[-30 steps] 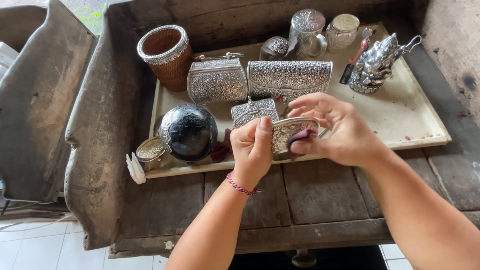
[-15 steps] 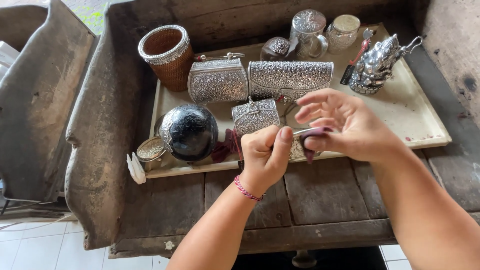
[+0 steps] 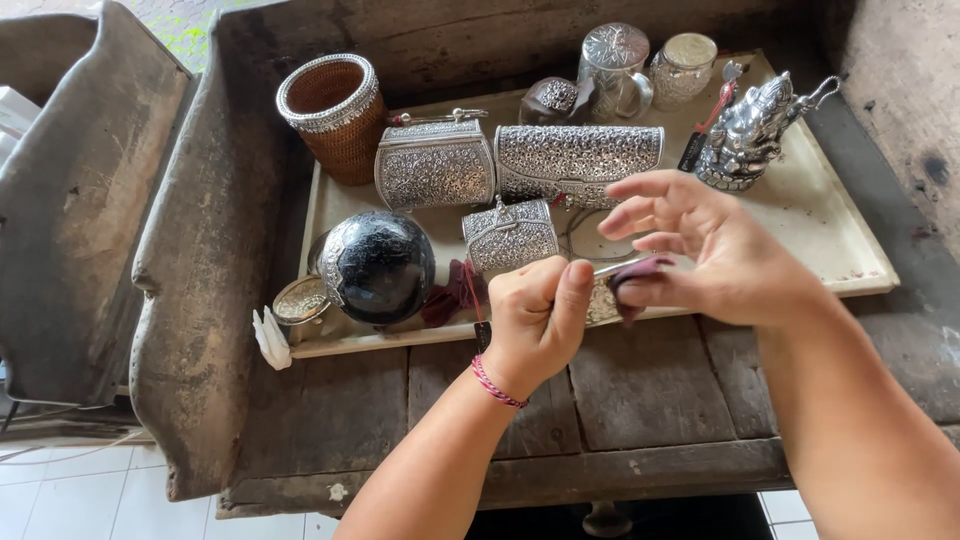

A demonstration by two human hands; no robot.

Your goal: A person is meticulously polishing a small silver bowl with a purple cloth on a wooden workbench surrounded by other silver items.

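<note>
Left hand (image 3: pixel 535 315) now fisted over the small silver piece (image 3: pixel 603 300), hiding it more; right hand (image 3: pixel 715 255) pinches a maroon cloth (image 3: pixel 635 278).

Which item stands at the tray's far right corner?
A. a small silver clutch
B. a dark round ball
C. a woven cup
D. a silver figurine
D: the silver figurine stands at the far right of the tray, beyond the right hand.
</note>
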